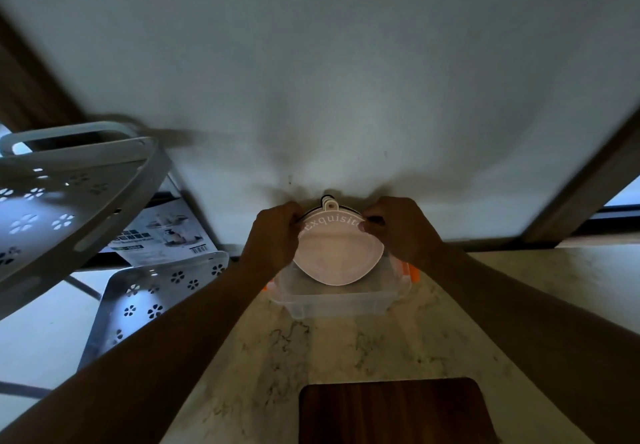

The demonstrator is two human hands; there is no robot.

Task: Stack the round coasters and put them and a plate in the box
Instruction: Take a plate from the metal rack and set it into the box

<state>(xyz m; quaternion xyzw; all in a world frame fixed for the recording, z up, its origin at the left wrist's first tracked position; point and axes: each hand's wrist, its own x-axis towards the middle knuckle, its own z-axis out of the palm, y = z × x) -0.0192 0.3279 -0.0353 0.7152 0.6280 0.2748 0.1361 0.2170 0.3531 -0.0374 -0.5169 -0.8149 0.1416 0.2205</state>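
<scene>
The plate (337,256) was pale pink (white lettering at twelve o'clock); the box (332,300) clear, with orange clips (414,273); the counter (346,346) veined marble.

It is dim where I work; my forearms show as dark shapes with little detail. The brightest thing is the pale plate (337,253), which glows softly, its lettering readable. Behind the plate, soft grey shadows of my hands spread up the wall (329,62). Left of the plate, the perforated white rack (69,180) is smeared with motion blur, cool daylight showing through its cut-outs. Straight edges far from the plate bow outward from the wide lens. Below the plate, the wooden board (391,412) is nearly black.
</scene>
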